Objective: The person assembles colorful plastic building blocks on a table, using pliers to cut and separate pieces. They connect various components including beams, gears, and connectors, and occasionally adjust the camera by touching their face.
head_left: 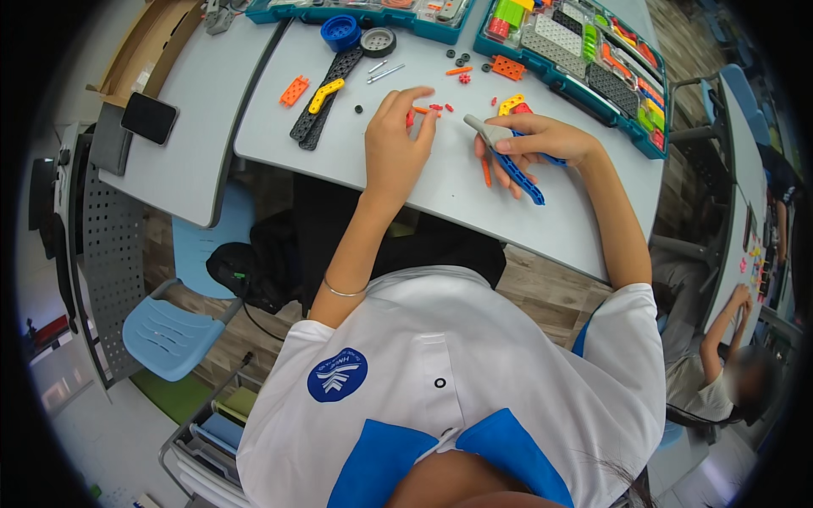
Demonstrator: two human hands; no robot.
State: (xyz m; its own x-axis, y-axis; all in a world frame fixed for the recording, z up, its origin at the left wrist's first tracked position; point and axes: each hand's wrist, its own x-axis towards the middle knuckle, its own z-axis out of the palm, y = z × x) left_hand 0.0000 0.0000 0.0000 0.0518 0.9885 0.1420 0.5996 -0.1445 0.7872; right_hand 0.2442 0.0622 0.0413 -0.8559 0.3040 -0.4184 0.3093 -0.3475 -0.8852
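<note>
My right hand (542,144) is closed around a plier-like plastic tool with a grey head (483,129) and blue handles (518,176). The tool's head points toward the upper left, above the table. My left hand (398,140) is over the table with curved fingers, thumb and index apart. In that gap show a small orange peg (426,110) and a red piece (410,118); I see no firm grip on either. Small red connectors (448,107) lie beside its fingertips. Under my right hand is an orange rod (487,173), and behind that hand a yellow piece (511,104).
Dark perforated beams (315,127), a yellow angled beam (326,96), an orange plate (294,91) and wheels (378,42) lie at left. A teal parts case (555,83) stands at back right. On the side table are a phone (150,119) and cardboard box (157,46). Another person sits far right.
</note>
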